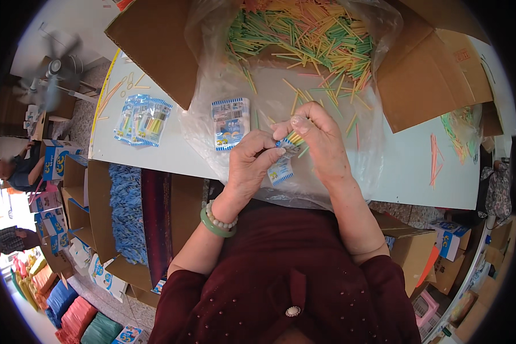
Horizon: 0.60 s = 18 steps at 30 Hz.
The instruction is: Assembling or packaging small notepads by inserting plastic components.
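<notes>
Over the near part of the table, my left hand (pixel 251 163) pinches a small blue-and-white packet (pixel 281 171) at its upper end. My right hand (pixel 322 143) is closed on a small bunch of thin yellowish sticks (pixel 295 138), whose ends are at the packet's mouth. Fingers partly cover the mouth, so how far in the sticks reach cannot be made out. Just beyond my left hand lie flat blue-and-white packets (pixel 231 121). Farther left, several packets with coloured sticks inside (pixel 146 121) overlap each other.
A cardboard box (pixel 155 49) lined with clear plastic spills a heap of coloured sticks (pixel 304 34) onto the white table (pixel 198 166). Below left, a carton holds many blue packets (pixel 126 212). A fan (pixel 54 66) and two people are at far left.
</notes>
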Motion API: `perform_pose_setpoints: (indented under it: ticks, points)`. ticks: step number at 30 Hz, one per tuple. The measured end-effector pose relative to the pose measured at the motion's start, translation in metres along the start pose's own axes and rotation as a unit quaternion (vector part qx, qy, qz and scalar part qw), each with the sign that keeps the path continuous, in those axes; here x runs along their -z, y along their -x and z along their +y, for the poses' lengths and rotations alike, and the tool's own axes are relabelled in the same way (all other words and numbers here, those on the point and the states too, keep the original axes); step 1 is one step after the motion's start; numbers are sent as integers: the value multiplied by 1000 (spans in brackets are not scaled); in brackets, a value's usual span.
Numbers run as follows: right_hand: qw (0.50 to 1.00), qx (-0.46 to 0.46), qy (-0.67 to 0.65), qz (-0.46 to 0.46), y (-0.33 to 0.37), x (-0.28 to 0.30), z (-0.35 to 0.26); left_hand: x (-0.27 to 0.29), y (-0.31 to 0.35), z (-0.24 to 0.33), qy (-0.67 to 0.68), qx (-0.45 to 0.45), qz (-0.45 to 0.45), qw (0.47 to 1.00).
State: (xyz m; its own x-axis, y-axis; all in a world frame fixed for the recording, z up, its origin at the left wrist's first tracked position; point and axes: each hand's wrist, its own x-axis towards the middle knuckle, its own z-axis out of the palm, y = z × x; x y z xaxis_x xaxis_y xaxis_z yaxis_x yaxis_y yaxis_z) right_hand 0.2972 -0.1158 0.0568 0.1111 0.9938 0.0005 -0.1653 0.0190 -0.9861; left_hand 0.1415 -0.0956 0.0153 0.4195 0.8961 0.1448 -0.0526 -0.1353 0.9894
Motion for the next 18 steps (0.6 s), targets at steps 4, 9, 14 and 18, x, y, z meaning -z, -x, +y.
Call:
perform_pose_setpoints:
  ticks: [4, 9, 14, 18]
  points:
    - [999, 0, -32, 6, 1, 3, -9, -4, -2, 0, 28, -11, 27, 999]
    - [999, 37, 4, 17, -1, 12, -14, -10, -9, 2, -8, -28, 46, 999]
    - [995, 86, -38, 8, -1, 14, -19, -12, -12, 3, -7, -29, 50, 998]
    - [997, 67, -28, 0, 0, 16, -15, -13, -11, 6, -17, -61, 35, 997]
